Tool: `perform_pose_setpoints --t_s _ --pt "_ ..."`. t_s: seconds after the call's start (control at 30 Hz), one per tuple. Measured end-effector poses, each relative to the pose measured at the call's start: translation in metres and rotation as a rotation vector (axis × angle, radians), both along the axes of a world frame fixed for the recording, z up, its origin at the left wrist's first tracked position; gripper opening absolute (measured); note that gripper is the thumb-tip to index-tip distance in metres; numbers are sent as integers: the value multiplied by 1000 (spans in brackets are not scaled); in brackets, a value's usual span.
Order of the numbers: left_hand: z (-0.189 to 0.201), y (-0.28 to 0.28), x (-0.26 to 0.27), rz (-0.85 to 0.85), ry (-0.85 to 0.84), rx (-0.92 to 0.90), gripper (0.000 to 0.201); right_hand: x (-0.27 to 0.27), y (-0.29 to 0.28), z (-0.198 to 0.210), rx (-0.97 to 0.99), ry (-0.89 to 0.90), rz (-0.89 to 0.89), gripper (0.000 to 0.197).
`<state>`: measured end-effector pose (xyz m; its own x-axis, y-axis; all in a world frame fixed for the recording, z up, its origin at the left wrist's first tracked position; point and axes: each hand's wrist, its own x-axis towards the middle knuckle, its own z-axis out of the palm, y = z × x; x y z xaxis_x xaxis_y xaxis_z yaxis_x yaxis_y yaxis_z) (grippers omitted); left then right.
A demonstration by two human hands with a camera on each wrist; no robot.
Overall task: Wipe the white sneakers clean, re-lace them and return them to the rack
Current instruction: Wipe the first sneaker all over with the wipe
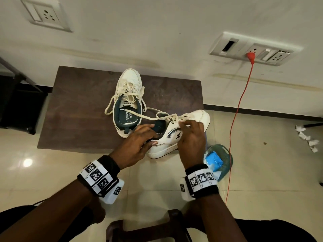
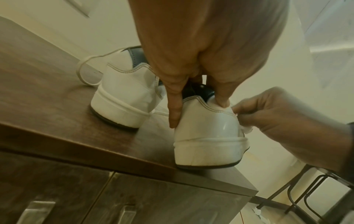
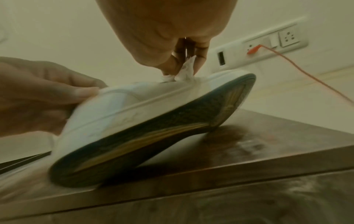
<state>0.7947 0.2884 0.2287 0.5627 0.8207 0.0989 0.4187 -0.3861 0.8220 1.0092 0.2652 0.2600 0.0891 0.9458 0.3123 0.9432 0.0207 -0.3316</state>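
White leather sneaker [image 1: 176, 135] tilted on near right edge of dark wood cabinet top [image 1: 78, 109]. Left hand [image 1: 138, 145] pinches heel collar; right hand [image 1: 191, 137] pinches crumpled white tissue [image 3: 184, 72]. Brace heel, short firm strokes.

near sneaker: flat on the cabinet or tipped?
Tipped. The near sneaker rests on its outsole edge, tread exposed, on the cabinet top. The left hand grips its heel; the right hand pinches a wipe.
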Motion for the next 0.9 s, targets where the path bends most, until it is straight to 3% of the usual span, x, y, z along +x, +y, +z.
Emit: perform_pose_setpoints --t_s 0.13,0.23,0.33,0.5,0.67,0.77,0.9 --pt "-3 -1 0 -3 -5 13 31 -7 -4 -4 12 68 -107 38" --pt "-3 3 -2 5 -5 -9 29 -35 -21 -5 26 180 23 43" --pt "-3 3 -3 6 -3 -18 29 -22 -20 -6 17 69 115 41" --pt "-4 3 -1 -12 -15 7 23 29 5 -10 44 -48 -22 42" --pt "-2 4 -1 -9 -9 7 24 -20 -12 -2 -38 101 -137 46" --pt "1 5 -3 17 -11 -15 22 -36 -30 -6 -27 184 -10 55" --pt "1 6 -4 27 -14 -20 21 -12 -25 -11 40 -17 147 47"
